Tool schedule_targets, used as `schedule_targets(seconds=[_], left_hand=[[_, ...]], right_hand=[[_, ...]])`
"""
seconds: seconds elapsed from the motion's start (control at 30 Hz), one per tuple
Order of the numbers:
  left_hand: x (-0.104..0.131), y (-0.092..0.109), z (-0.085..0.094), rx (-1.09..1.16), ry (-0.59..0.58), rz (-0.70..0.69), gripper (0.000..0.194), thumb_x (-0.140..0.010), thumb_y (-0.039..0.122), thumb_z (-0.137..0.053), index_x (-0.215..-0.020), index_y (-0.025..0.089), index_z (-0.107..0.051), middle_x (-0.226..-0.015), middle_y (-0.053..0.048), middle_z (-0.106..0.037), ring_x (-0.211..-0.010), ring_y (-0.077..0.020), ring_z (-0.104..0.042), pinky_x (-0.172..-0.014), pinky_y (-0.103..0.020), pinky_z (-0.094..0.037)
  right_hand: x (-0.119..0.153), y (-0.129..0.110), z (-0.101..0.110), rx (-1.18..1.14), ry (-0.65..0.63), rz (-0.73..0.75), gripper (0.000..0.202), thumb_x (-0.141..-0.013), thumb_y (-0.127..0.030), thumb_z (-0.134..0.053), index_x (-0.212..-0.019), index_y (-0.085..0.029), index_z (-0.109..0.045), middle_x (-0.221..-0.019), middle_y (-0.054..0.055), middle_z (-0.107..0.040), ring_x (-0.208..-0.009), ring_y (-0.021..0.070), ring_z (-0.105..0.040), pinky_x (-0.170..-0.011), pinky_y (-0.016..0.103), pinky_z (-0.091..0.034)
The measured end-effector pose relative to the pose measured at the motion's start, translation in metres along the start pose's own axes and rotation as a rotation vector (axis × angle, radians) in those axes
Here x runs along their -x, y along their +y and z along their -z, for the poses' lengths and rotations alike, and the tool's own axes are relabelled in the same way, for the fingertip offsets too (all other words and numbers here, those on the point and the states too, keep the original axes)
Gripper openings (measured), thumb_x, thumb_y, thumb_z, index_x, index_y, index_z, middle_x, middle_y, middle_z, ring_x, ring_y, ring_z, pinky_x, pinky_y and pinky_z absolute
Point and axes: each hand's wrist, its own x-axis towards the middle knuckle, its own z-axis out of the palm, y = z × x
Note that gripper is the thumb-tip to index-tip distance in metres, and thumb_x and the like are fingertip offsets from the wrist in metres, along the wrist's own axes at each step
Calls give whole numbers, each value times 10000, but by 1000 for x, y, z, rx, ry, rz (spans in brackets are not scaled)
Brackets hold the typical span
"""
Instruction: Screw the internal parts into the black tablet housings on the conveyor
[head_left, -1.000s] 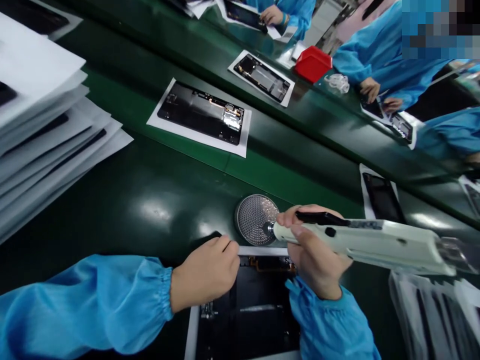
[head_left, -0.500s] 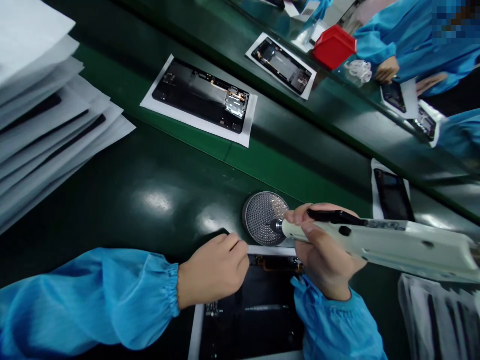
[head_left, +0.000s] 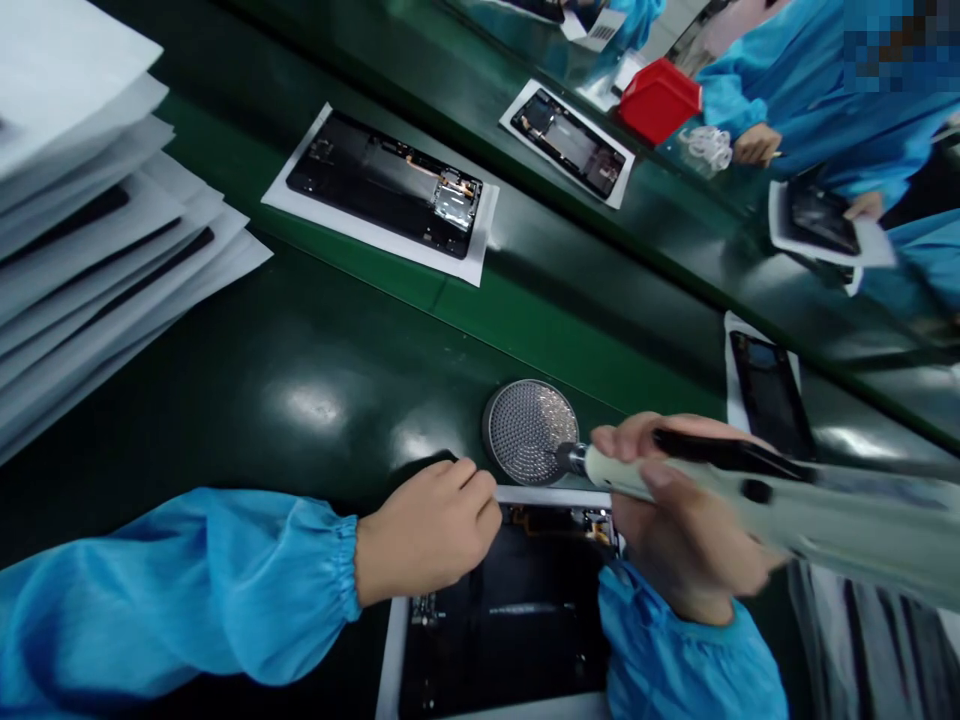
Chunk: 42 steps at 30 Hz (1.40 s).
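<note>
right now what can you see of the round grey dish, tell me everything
The round grey dish sits on the green table. It is low and circular, with a slightly shiny look, perhaps metal or plastic. A regular pattern of small dimples or holes covers its face; shiny specks, too small to identify, show toward its right. The pale tool in the right hand has its tip at the dish's right side; contact is unclear. The left hand is close to its lower left.
</note>
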Motion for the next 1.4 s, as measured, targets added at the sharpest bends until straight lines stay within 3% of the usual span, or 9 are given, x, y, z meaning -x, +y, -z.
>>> schedule_targets(seconds=[0.2,0.47,0.67,0.9,1.03,1.17,1.4], left_hand=[[-12,-5,-6,33,-4,-33,153,-926,100,-491,-828,117,-607,-814,-78,-556,-738,-193,-482,-627,-317,-425],[-15,9,-17,-25,42,-13,154,-977,135,-493,-871,109,-602,-802,-59,-566,-738,-195,-513,-616,-318,-399],[-19,12,-17,-14,9,19,155,-969,144,-507,-841,120,-591,-805,-57,-567,-740,-198,-519,-607,-325,-376],[-19,12,-17,-54,54,-112,197,-959,130,-514,-792,108,-615,-799,-69,-575,-715,-187,-513,-583,-321,-322],[-15,17,-12,-85,2,-111,202,-946,132,-507,-820,90,-658,-891,-113,-613,-741,-211,-539,-574,-332,-322],[-10,22,-2,-111,-107,-107,239,-951,165,-504,-1020,62,-709,-1127,-182,-629,-883,-263,-568,-654,-367,-389],[-6,28,2,-110,-187,-55,259,-961,237,-552,-1089,90,-723,-1260,-172,-591,-1036,-309,-558,-812,-433,-412]], right_hand=[[24,-32,14,50,-77,-52,302,-734,-53,-676,-981,-222,-718,-760,8,-578,-711,165,-560,-667,388,-525],[52,-13,12,97,-222,-29,327,-816,-31,-609,-1082,-214,-664,-849,29,-594,-774,178,-590,-714,412,-533],[50,-17,11,124,-169,-32,317,-800,-50,-626,-1055,-231,-675,-814,24,-590,-756,183,-597,-702,411,-546],[46,-21,10,134,-143,-67,309,-790,-53,-647,-1034,-235,-697,-785,21,-596,-738,180,-594,-695,407,-543],[48,-19,11,136,-178,-92,332,-784,-34,-649,-1049,-230,-693,-814,28,-605,-753,188,-607,-695,419,-551],[48,-20,11,156,-183,-93,343,-784,-21,-638,-1051,-230,-687,-814,23,-606,-750,181,-608,-696,413,-557],[44,-23,6,193,-174,-125,307,-770,-46,-664,-1002,-243,-703,-775,14,-616,-702,167,-599,-655,381,-562]])
